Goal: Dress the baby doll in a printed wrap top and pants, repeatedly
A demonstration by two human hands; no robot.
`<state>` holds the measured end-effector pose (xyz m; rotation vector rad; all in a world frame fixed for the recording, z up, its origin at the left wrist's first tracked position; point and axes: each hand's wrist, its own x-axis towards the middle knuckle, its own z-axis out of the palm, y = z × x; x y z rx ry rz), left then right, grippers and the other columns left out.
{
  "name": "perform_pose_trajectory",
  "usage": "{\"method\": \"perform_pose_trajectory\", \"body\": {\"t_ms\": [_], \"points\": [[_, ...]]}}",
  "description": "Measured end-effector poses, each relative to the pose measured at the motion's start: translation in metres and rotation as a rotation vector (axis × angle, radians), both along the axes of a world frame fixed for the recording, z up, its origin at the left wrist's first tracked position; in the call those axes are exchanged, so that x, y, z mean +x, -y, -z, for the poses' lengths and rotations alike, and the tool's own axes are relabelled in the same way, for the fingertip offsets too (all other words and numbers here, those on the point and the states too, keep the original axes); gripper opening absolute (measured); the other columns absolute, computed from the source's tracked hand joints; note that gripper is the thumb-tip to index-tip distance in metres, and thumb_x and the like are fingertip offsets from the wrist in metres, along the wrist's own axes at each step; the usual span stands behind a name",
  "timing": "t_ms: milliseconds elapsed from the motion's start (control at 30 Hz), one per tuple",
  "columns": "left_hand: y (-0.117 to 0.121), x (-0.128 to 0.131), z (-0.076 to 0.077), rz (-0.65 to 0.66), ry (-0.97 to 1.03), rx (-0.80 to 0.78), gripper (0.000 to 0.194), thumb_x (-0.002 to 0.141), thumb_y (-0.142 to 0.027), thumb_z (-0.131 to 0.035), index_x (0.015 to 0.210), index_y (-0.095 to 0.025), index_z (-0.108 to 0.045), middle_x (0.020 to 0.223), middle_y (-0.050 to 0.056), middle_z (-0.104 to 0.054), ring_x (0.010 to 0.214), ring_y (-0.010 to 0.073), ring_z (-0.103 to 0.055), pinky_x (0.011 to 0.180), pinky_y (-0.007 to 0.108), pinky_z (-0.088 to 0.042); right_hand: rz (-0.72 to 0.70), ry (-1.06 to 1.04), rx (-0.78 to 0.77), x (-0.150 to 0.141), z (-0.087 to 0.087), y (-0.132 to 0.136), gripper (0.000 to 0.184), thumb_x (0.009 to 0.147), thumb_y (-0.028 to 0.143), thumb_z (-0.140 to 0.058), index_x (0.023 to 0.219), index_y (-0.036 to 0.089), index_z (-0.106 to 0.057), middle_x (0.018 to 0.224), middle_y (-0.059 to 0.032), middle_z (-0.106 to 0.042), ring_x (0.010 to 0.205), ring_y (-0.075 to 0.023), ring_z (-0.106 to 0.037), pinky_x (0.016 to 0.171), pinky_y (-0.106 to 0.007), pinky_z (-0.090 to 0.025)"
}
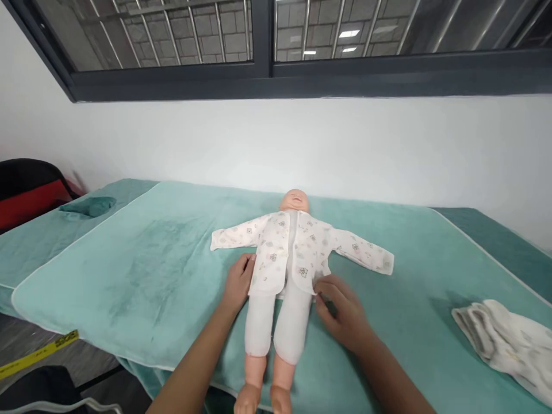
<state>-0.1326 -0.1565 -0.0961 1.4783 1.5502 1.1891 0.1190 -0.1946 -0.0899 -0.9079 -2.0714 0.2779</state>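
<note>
Head view: doll (295, 200) on back on green cover (146, 276), head toward wall (276, 144), patterned jacket (271, 253) over torso, sleeves spread, white leggings (291, 328) above bare feet. Folded patterned cloth (509, 345) at right, well apart. Window (267, 80) above; nothing blocking hands. Left hand (240, 282): beside jacket's side edge, fingers close together, grip unclear. Right hand (340, 307): curled, thumb and fingertips narrow, pinching jacket's lower corner.

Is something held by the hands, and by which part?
The right hand pinches the patterned jacket at its lower hem corner, nearest that hand. The left hand is at the jacket's opposite side edge; I cannot tell if it grips.
</note>
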Motion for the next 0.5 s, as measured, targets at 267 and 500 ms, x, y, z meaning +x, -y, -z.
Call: {"method": "perform_pose_trajectory", "body": {"t_ms": [267,500], "points": [[0.001,-0.003,-0.002,0.025,0.069,0.019,0.039,0.086,-0.056,-0.046,0.084,-0.019,-0.062,0.084,0.004,-0.066,0.084,0.0224,-0.059,0.079,0.034,-0.047,0.322,-0.379,-0.229,0.006,0.005,0.011,0.017,0.091,0.035,-0.053,0.102,0.025,-0.06,0.104,-0.0093,-0.064,0.097,-0.0255,-0.06,0.085,-0.042,-0.049],[-0.005,0.005,-0.026,0.172,0.277,-0.042,0.054,0.08,-0.051,-0.062,0.126,-0.021,-0.06,0.134,0.01,-0.06,0.125,0.0286,-0.053,0.105,0.038,-0.04,0.29,-0.508,-0.599,-0.019,0.003,-0.027,0.051,0.089,0.054,-0.049,0.129,0.023,-0.052,0.127,-0.009,-0.062,0.119,-0.0285,-0.055,0.104,-0.047,-0.039]]}}
